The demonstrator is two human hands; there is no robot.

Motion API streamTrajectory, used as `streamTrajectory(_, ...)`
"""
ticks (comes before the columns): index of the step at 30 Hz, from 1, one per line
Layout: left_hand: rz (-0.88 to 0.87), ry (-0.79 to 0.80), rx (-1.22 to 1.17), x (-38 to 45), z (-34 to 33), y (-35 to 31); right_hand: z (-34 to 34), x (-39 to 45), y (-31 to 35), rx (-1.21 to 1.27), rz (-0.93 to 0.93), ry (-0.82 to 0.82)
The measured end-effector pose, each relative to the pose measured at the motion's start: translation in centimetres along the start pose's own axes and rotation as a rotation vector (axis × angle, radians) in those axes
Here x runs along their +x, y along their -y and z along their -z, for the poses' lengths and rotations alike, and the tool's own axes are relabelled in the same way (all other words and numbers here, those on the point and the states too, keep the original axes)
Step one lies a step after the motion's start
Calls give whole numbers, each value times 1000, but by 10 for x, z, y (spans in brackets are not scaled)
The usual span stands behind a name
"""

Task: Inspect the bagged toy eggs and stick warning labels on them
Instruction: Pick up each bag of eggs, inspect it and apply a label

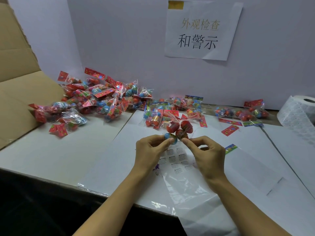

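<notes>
A: Any text?
B: Wall sign (202,31) reads 外观检查 和警示; label sheet (177,159) says WARNING, rest too small.
A: Hands?
B: Left hand (150,149) & right hand (206,150) pinch egg bag (177,132) above table (51,154) center; fingers hide bag's near edge.

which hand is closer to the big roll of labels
Right. The right hand pinches the bagged eggs at centre, on the side of the label roll; the left hand is farther left.

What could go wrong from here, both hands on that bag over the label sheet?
1. Left hand and right hand pinch only the lower eggs of the bag; it could slip or twist.
2. Label sheet lies partly hidden under the hands, so peeling may be awkward.
3. Piles look alike; finished and unlabelled bags could mix.
</notes>
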State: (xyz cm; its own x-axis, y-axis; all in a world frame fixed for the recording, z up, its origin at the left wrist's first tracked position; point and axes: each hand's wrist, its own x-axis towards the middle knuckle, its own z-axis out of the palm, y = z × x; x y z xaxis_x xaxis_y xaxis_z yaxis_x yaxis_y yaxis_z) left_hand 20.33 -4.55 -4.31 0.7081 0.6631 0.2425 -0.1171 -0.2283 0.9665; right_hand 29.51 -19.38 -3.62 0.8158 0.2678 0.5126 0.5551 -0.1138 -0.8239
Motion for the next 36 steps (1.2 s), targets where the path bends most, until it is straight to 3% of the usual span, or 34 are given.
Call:
streamTrajectory(5, -55, -17, 12, -2, 0, -2, 0, 1, -4, -17, 18, 0)
streamTrajectory(9, -89, -13, 40, -1, 3, -1, 2, 2, -7, 30, -81, 78)
streamTrajectory(17, -251, 228, 64, -10, 1, -5, 2, 0, -2, 192, -185, 359)
streamTrajectory(26, -255, 186, 37, -7, 2, -6, 5, 7, -2, 501, -392, 210)
streamTrajectory(30, -154, 9, 104, -2, 0, -5, 6, 12, 0, 686, -519, 161)
streamTrajectory(36, 42, 188, -186, -3, -2, -7, 4, 12, 0, 933, -572, 281)
